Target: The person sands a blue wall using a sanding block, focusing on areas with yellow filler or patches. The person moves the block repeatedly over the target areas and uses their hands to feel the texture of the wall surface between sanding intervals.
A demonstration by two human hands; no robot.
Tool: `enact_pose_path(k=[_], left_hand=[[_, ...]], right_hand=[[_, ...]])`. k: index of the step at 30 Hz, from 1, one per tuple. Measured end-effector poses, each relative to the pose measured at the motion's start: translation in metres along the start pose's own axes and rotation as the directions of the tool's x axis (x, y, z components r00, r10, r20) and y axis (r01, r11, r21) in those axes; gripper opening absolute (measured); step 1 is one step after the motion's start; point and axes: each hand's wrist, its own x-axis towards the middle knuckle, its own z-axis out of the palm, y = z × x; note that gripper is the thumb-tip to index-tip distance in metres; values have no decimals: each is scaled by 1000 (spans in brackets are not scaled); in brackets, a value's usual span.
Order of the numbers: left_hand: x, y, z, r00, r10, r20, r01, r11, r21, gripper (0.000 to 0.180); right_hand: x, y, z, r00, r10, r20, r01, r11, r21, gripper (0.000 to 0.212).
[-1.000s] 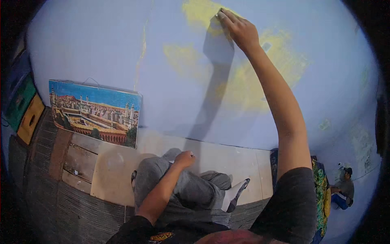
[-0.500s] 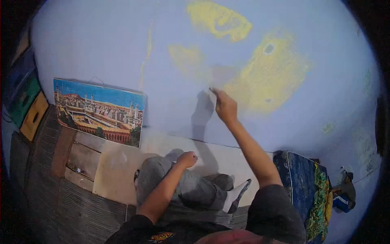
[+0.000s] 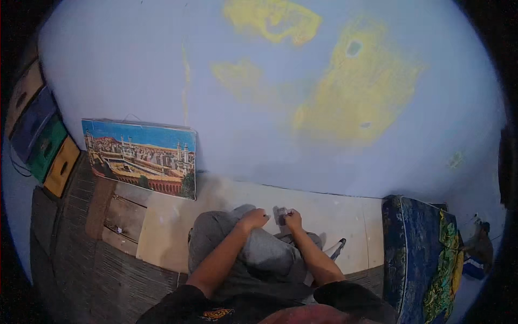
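Note:
My right hand (image 3: 293, 218) is low over the pale board (image 3: 345, 216), in front of my crossed legs (image 3: 270, 251), its fingers closed. Beside the fingertips shows a small dark greyish patch (image 3: 280, 215); whether it is a held piece or a shadow is unclear. A short way to its left, my left hand (image 3: 254, 218) is curled above my knee, and what it holds, if anything, is too small to make out. Ahead rises the pale lilac wall (image 3: 259, 146), with several rough yellow patches (image 3: 359, 92). Neither hand touches the wall.
A framed city picture (image 3: 140, 156) leans against the wall at left. Beyond it stands a multicoloured drawer unit (image 3: 48, 140). To the right are a dark blue mattress-like block (image 3: 413, 243) and a green-yellow cloth (image 3: 445, 259). Another person (image 3: 479, 251) is at the far right.
My right hand has come down from the yellow-patched wall to near my lap, close to my left hand. The left hand stays curled above the knee. The view has shifted slightly.

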Motion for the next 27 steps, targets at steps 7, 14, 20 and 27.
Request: enact_pose_path(k=[7, 14, 20, 27], left_hand=[[-9, -22, 0, 998, 50, 24, -52, 996, 70, 51], [7, -16, 10, 978, 25, 205, -54, 989, 135, 60], [6, -6, 3, 962, 29, 271, -54, 995, 85, 59], [1, 9, -3, 980, -108, 168, 123, 989, -81, 60]], right_hand=[[-13, -44, 2, 856, 266, 444, -494, 675, 548, 10], [10, -35, -14, 888, 271, 372, -453, 657, 602, 6], [-5, -77, -25, 872, 294, 392, -490, 502, 713, 7], [1, -49, -21, 892, 120, 436, -430, 522, 736, 4]])
